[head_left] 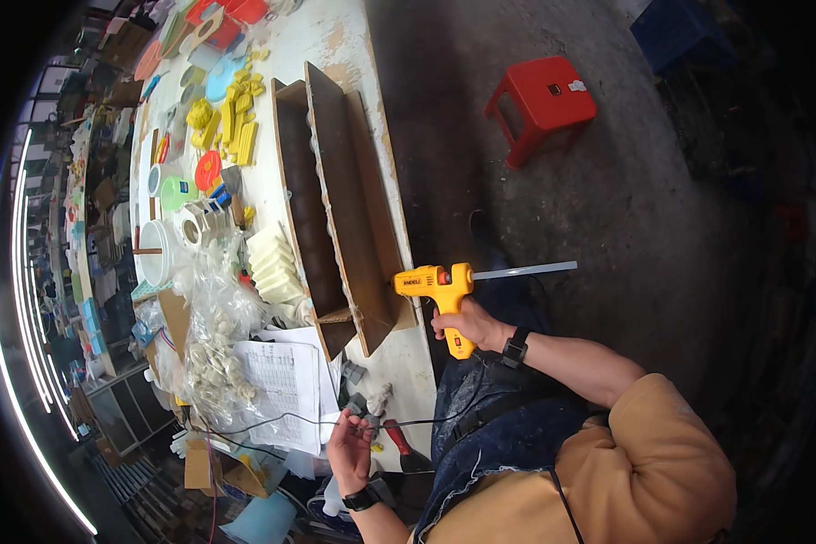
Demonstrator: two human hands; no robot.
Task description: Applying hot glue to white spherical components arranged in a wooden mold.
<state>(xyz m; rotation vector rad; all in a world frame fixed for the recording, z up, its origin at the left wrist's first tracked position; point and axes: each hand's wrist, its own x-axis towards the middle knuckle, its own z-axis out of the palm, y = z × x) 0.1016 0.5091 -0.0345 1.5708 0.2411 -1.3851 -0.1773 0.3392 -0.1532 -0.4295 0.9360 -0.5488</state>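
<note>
My right hand (467, 325) is wrapped around the handle of a yellow hot glue gun (433, 283). A translucent glue stick (526, 270) juts out of its back end. The nozzle points left, at the near side of a long brown board trough (363, 218) with upright walls; whether it touches is unclear. My left hand (349, 446) is lower down by the table's edge, fingers curled at a black cable (286, 416). The cable runs across the papers and the fingertips toward my apron. Beside that hand lies a scraper with a red handle (396, 437).
On the white table (340, 32) are yellow blocks (236, 118), cream ridged pieces (275, 263), plastic bags (213, 317), printed sheets (286, 381) and a white bucket (157, 252). A red stool (548, 100) stands on the floor; a blue crate (680, 36) is farther off.
</note>
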